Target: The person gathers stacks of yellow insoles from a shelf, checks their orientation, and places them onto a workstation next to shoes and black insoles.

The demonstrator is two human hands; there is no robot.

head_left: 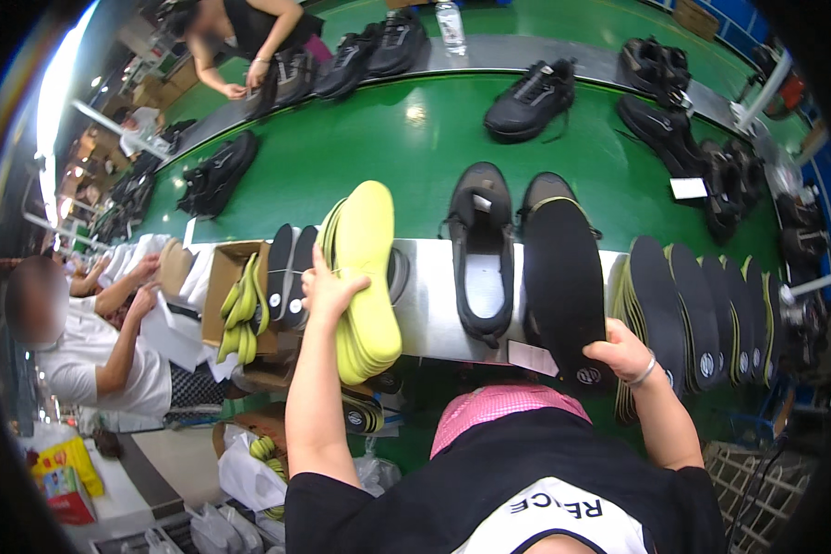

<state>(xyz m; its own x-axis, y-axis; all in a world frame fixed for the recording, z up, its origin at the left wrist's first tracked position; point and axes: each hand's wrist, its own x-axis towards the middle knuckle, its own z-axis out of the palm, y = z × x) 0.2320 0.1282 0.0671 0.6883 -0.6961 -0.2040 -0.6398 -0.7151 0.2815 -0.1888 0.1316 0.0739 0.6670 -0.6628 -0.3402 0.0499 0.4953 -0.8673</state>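
My left hand (pixel 331 288) is closed around a stack of yellow-green insoles (pixel 369 268), their bright side facing up. My right hand (pixel 624 351) pinches the heel end of one black insole (pixel 563 277). That insole lies over a black shoe (pixel 543 189), hiding most of it; only the toe and part of the sides show. Beside it, between my hands, stands another black shoe (pixel 483 203) with its opening toward me and a pale lining inside. A white card (pixel 532 357) sits at the metal edge below the shoes.
Several stacks of black insoles (pixel 656 286) line the right. A cardboard box (pixel 214 291) with yellow-green insoles stands left. Black shoes (pixel 529 100) rest across the green belt (pixel 406 138). A co-worker (pixel 111 342) handles insoles at left; another person (pixel 249 37) works across.
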